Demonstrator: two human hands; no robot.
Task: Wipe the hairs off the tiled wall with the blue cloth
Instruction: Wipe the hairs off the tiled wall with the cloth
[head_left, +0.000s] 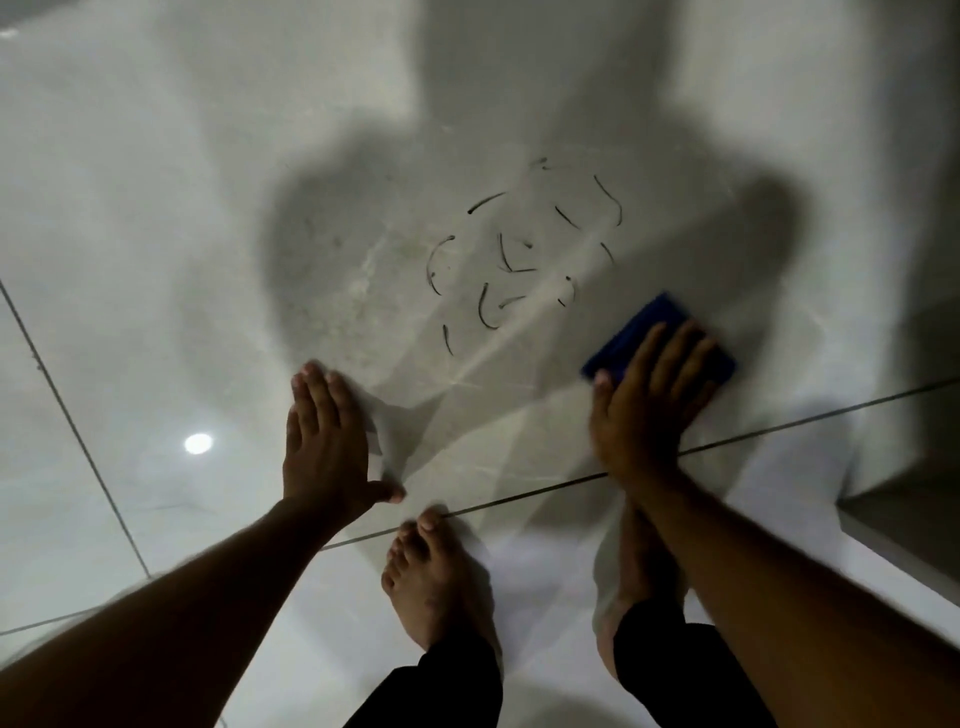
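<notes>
Several short dark curved hairs (511, 260) cling to the pale glossy tiled wall (208, 208) ahead of me, in a loose cluster. A folded blue cloth (644, 327) lies flat against the wall just below and right of the hairs. My right hand (649, 400) presses on the cloth with its fingers spread over it. My left hand (324, 436) rests flat on the wall with fingers together and thumb out, below and left of the hairs, holding nothing.
A dark grout line (727, 441) marks where the wall meets the floor. My bare feet (431, 577) stand on white floor tiles just below it. A grey ledge or step (904, 514) juts out at the right. Shadows of my head and arms fall on the wall.
</notes>
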